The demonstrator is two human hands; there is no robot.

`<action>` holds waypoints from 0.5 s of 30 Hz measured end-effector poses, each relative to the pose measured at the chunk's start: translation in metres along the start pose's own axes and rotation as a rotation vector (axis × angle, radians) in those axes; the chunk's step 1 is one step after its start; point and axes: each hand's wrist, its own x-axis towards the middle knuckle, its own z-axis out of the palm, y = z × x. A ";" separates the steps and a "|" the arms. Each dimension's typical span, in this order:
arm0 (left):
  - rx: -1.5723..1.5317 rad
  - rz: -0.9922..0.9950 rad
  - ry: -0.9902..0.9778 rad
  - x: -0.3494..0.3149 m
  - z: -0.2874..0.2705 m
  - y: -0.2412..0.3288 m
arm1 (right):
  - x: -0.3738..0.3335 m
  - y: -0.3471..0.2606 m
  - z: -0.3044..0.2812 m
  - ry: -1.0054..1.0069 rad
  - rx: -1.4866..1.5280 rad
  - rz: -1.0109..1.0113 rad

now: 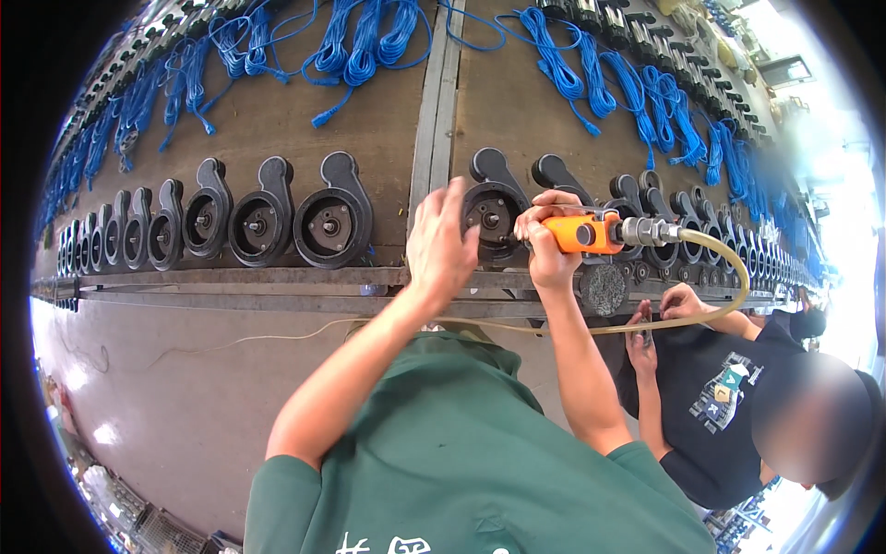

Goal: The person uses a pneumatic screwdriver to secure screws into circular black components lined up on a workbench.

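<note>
My right hand is closed around an orange air tool, which lies sideways over the row of black parts. A metal coupling joins its right end to a yellowish hose. My left hand is open, fingers stretched forward and slightly blurred, and holds nothing. It is beside a round black housing with a short neck and a metal shaft in its middle. Whether the fingertips touch that housing I cannot tell. The tool and my right hand partly hide the neighbouring black housing.
Black housings line the bench edge on both sides. Coiled blue cables lie farther back on the brown bench, split by a metal strip. A grey speckled disc is below the tool. A co-worker stands at right.
</note>
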 end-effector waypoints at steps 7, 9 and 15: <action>-0.543 -0.486 -0.042 -0.013 0.042 -0.010 | 0.010 -0.017 0.030 -0.002 0.054 0.010; -0.570 -0.508 -0.039 -0.010 0.040 -0.005 | 0.018 -0.009 0.039 0.011 0.085 -0.022; -0.576 -0.495 -0.035 -0.010 0.043 -0.004 | 0.023 0.003 0.045 -0.015 0.096 0.026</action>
